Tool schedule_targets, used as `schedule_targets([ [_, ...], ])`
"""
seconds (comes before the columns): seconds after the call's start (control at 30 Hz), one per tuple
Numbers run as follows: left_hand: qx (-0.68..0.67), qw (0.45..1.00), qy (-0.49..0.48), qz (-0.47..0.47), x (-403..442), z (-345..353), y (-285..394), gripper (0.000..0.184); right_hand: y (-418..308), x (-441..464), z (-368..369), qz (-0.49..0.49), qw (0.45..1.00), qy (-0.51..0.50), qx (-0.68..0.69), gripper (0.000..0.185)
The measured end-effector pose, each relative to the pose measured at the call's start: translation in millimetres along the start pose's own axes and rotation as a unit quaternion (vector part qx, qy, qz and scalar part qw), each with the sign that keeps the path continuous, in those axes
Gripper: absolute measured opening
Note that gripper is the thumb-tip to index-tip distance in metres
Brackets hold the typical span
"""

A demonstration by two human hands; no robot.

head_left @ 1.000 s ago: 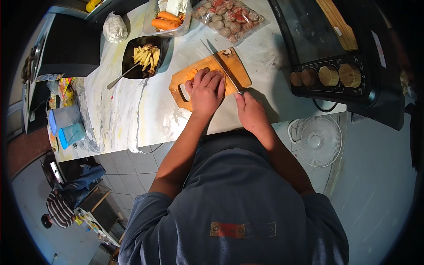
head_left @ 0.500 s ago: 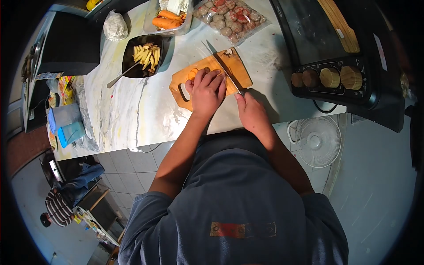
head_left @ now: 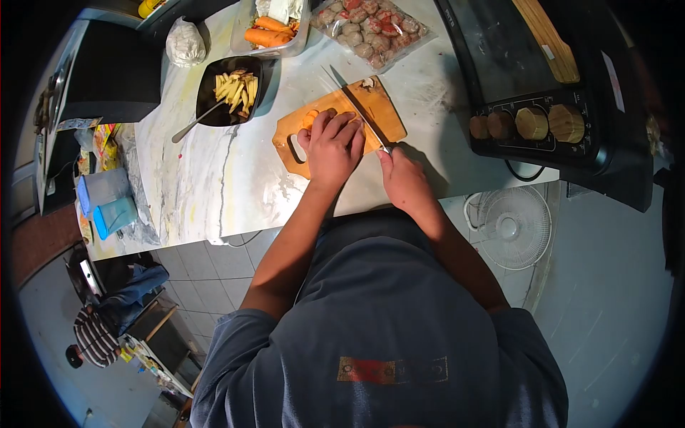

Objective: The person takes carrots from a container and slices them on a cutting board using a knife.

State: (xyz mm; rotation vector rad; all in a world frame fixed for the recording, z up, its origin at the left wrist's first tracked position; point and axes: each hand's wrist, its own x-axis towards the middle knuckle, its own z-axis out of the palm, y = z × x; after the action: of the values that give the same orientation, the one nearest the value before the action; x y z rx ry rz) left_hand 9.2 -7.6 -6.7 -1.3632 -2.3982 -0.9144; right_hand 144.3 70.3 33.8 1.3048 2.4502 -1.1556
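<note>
Across the upper view: broad white counter with grey veining (head_left: 178,171). On it at right, black oven-like appliance with octagonal wooden knobs (head_left: 598,143). Both bare forearms extended forward, angled inward to the counter's near edge. Ahead of them, set aslant, tan wooden cutting board with a handle slot (head_left: 389,118). Beyond the board, clear plastic bag of grey-brown balls (head_left: 367,32); up and left, clear plastic tub with orange carrots (head_left: 292,50).

On the board: left hand (head_left: 332,153), palm down, fingers bent and bunched over orange pieces mostly hidden beneath; pinching or merely resting, impossible to say. At the near edge: right hand (head_left: 405,178), clenched round the handle of a long, thin, steel-bladed knife (head_left: 365,118), thumb forward. Blade slanted up and left across the board, tip past the far edge, just beside left fingers; contact unclear. Left of the board, black angular bowl of pale yellow sticks (head_left: 207,78). Smallest: round orange carrot-like slices (head_left: 311,115), on the board, just left of left fingers, opposite side from the blade.
</note>
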Motion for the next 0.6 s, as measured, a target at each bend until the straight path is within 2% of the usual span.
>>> schedule_targets([
  [0.17,0.003,1.0,0.003,0.0,1,0,0,0.014,3,-7,-4,0.014,1.0,0.015,-0.017,0.041],
  [0.23,0.0,1.0,-0.002,0.002,2,-1,-1,0.014,11,-7,-3,-0.035,0.997,0.06,-0.032,0.037],
  [0.47,-0.073,0.996,0.037,-0.029,11,-18,-3,0.015,11,-7,-17,-0.1,0.986,0.131,-0.027,0.036],
  [0.53,-0.071,0.997,-0.022,0.005,12,-22,-5,0.023,10,-6,-19,-0.083,0.99,0.107,-0.047,0.033],
  [0.6,-0.065,0.997,-0.041,0.014,14,-24,-2,0.027,10,-6,-20,-0.097,0.987,0.117,-0.05,0.033],
])
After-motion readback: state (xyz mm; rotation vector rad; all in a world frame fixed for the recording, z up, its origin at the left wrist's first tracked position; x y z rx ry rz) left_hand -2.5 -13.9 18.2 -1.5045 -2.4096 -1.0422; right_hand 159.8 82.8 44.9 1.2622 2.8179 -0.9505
